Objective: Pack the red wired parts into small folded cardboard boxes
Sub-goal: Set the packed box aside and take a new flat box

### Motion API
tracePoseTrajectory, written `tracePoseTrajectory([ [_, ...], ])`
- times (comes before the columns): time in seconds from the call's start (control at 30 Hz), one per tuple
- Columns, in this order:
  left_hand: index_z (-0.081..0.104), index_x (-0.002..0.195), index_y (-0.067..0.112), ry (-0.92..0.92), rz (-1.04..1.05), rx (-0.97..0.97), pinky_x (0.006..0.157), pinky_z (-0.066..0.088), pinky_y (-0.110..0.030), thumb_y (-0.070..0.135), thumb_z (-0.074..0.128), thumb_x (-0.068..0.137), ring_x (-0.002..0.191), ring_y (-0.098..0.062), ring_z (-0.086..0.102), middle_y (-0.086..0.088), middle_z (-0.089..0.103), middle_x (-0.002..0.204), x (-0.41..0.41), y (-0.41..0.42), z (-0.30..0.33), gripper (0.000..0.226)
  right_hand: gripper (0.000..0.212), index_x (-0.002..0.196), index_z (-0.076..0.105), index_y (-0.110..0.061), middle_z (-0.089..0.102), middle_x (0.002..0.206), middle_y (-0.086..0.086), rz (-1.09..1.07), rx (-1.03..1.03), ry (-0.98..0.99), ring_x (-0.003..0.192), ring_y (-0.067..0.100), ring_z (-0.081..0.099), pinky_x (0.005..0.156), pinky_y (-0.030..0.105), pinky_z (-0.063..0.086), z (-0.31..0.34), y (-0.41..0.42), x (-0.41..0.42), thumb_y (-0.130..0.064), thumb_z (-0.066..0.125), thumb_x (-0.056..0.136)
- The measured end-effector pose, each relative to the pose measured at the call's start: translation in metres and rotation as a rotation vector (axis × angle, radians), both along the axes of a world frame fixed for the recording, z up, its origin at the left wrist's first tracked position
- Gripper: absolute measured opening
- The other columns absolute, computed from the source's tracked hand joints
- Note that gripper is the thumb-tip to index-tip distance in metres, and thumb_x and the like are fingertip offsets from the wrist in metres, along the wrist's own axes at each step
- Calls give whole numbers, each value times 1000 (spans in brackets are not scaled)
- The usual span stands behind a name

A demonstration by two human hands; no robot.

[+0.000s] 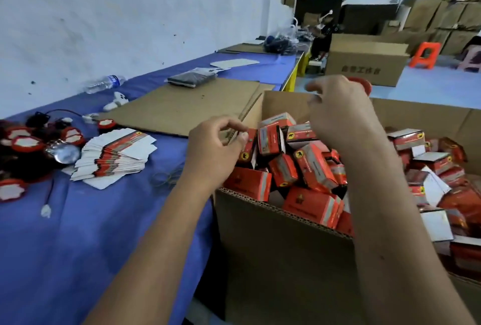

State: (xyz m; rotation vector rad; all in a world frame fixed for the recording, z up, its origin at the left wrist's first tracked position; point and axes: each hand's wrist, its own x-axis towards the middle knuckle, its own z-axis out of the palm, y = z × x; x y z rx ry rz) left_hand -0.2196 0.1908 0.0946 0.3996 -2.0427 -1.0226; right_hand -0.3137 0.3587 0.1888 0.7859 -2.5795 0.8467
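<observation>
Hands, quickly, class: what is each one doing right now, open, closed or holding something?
Left hand: fingers curled, pinching; what it pinches cannot be told.
Right hand: gripping a red wired part, mostly hidden behind it.

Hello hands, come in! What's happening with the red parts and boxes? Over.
Left hand loosely curled, holding nothing visible. Right hand gripping round red wired part above big brown carton of small orange folded boxes. Nothing blocking.

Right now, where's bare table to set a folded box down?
Bare blue cloth lies near the table edge, between the flat box stack and the big carton. The cardboard sheet is open too. Far left, red parts crowd it.
</observation>
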Motion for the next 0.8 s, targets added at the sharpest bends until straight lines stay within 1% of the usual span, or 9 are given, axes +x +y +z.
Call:
tracePoseTrajectory([
  [0.1,68,75,28,-1,154,25,68,39,0,6,73,86,77,15,61,20,67,75,22,-19,-20,25,29,117,73,-16,73,113,7,257,-172,43,101,26,67,88,42,55,-13,-59,46,-12,51,99],
  [0.23,50,53,27,-102,422,211,46,31,-11,0,63,79,51,1,54,14,54,48,58,-57,-58,40,23,100,77,-17,75,98,4,563,-72,-151,93,24,68,81,37,55,-59,-152,97,-13,57,89],
  [0.37,65,79,14,-161,660,403,57,37,-27,-2,60,82,83,-29,67,1,65,72,100,-103,-91,18,26,101,75,-14,74,101,11,568,92,-240,97,33,68,79,35,56,-119,-242,104,-13,55,84],
  [0.47,70,93,11,-138,751,451,67,45,-24,-5,58,81,92,-29,68,2,67,83,121,-130,-102,23,30,121,64,-9,66,125,16,543,236,-142,120,35,59,94,37,48,-150,-306,95,-19,58,93],
  [0.53,71,96,11,-117,762,460,77,49,-29,-6,57,81,94,-27,67,0,69,91,125,-144,-106,27,59,148,39,-11,36,157,18,609,377,-119,146,33,31,116,45,31,-167,-338,90,-32,60,97],
  [0.6,70,95,12,-83,765,497,79,52,-31,-6,56,80,93,-25,67,-1,72,94,128,-153,-109,27,74,158,19,-15,16,166,12,678,466,-144,153,28,14,121,58,15,-185,-356,89,-37,58,98],
  [0.67,70,92,15,-32,768,532,75,52,-32,-5,56,80,89,-24,66,0,73,93,130,-161,-111,26,57,148,35,-15,41,153,12,654,426,-40,141,30,39,114,53,26,-202,-360,92,-32,55,98],
  [0.73,67,82,21,42,749,602,70,50,-30,-1,58,83,85,-25,66,2,71,86,131,-166,-110,24,35,129,53,-12,63,127,13,587,319,151,116,34,59,89,41,41,-206,-355,99,-17,54,95],
  [0.8,63,73,21,120,704,723,73,51,-34,7,63,84,78,-28,63,0,68,76,132,-168,-109,18,25,115,62,-9,68,113,14,610,254,204,105,36,63,71,38,37,-202,-340,111,-12,55,91],
])
